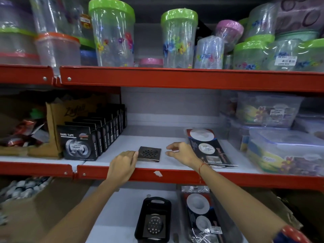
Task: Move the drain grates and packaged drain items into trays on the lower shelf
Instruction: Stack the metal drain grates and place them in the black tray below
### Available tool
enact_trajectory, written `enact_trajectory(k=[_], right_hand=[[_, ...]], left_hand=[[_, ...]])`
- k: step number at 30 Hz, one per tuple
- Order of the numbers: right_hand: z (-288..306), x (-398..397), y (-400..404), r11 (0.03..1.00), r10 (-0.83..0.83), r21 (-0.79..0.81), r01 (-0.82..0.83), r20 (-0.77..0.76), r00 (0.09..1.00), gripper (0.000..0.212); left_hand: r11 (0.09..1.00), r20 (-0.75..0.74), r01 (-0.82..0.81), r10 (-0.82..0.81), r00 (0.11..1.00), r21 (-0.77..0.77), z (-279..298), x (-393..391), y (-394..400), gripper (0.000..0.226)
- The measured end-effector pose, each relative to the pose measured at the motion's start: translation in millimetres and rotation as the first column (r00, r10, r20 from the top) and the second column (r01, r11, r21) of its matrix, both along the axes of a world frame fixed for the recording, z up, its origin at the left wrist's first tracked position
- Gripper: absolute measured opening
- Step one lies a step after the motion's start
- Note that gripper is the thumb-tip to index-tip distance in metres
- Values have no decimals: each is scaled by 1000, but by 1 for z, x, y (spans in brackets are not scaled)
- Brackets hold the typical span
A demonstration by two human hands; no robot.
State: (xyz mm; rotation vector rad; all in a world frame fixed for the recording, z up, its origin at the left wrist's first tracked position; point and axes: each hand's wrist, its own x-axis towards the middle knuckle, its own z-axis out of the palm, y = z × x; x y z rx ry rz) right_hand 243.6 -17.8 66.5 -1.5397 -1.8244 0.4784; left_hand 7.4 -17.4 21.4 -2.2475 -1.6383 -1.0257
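A small stack of square metal drain grates [149, 153] lies on the middle shelf near its front edge. My left hand [122, 163] touches the stack's left edge with curled fingers. My right hand [180, 151] hovers just right of the stack, fingers apart, holding nothing. Packaged drain items [208, 148] lie flat on the same shelf to the right. On the lower shelf a black tray [156, 206] holds a drain grate [154, 225]. Beside it another packaged drain item [201, 214] lies in a clear tray.
Black nano tape boxes [82, 144] stand in a row left of the grates, beside a cardboard box [52, 120]. Clear plastic containers [284, 149] crowd the right side. The red shelf edge [175, 174] runs under my wrists. Plastic jars [114, 35] fill the top shelf.
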Motion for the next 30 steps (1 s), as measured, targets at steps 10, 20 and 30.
enact_trajectory(k=[10,20,30], right_hand=[[1,-36,45,953,171,-288,-95,250,953,88],[-13,-19,69,920,202,-358,-160,84,976,103],[7,8,0,944,229,-228,-237,-59,972,98]], left_hand=[[987,-227,10,28,974,162,-37,-19,14,66],[896,-132,59,0,991,439,-47,-17,27,51],[932,-136,-34,88,987,361,-43,-12,17,48]])
